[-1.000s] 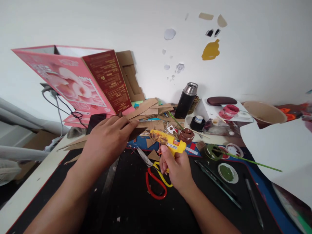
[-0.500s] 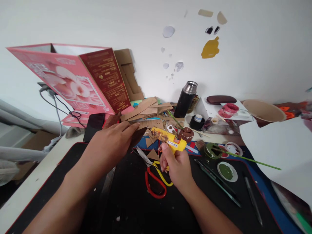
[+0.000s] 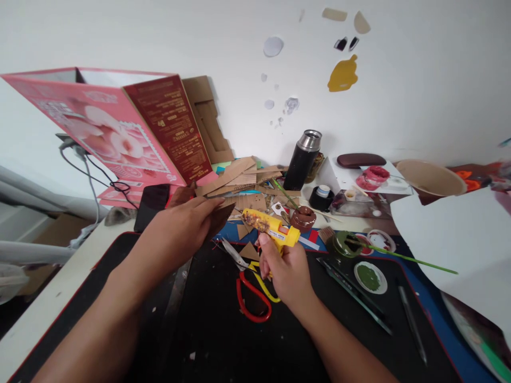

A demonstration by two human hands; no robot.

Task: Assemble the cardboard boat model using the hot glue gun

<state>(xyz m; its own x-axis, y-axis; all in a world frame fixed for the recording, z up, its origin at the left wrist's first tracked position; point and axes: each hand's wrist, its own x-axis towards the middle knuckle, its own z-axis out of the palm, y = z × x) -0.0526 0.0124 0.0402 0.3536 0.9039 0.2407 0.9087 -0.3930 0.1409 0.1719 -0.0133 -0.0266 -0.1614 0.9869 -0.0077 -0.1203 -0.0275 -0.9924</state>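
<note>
My right hand (image 3: 285, 263) is wrapped round a yellow hot glue gun (image 3: 268, 226), its stained front end pointing left. A piece of brown cardboard (image 3: 222, 217) is pinched in my left hand (image 3: 180, 222), just left of the glue gun's nozzle; the hand covers most of it. Below the glue gun, scissors (image 3: 254, 298) with one red and one yellow handle lie on the black mat (image 3: 215, 346). Behind both hands is a pile of cardboard strips (image 3: 231, 178).
A pink box (image 3: 107, 135) stands at the back left, with a black phone (image 3: 151, 206) before it. A black thermos (image 3: 302, 160) stands near the wall. Paint jars, including a brown one (image 3: 302, 219) and a green one (image 3: 346, 243) with a brush across it, sit to the right.
The glue gun's nozzle, which was at the cardboard's edge, now shows a small gap from it. The cardboard is tilted a little differently in my left hand. The whole view has shifted slightly.
</note>
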